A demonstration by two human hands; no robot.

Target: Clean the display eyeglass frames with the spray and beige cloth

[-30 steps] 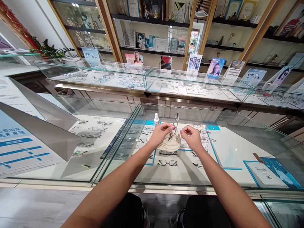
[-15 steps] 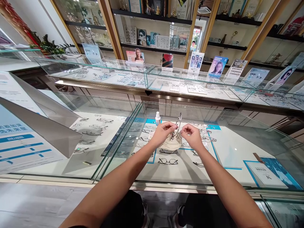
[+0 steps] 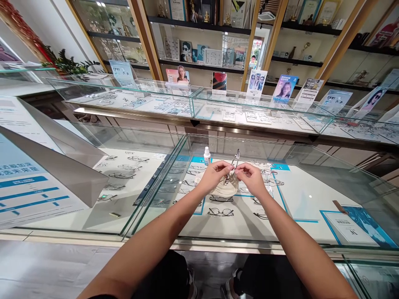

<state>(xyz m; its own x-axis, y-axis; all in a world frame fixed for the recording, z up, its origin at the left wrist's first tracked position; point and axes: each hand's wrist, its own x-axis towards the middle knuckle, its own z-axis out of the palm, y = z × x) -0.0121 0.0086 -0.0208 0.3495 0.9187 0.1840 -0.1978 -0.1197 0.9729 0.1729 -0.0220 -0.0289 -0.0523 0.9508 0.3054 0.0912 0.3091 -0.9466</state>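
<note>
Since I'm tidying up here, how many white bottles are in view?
1: the white bottle stands just beyond your left hand, left of the held glasses. Others may be hidden.

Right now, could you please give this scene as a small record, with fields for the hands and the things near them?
left hand: pinches eyeglasses, seen nearly edge-on
right hand: fingertips at the eyeglasses; firm grip unclear
below hands: cream round object, exact kind unclear
beyond left hand: upright white bottle
surface: glass display counter
under glass: eyeglass frames
far left: tent card
</note>
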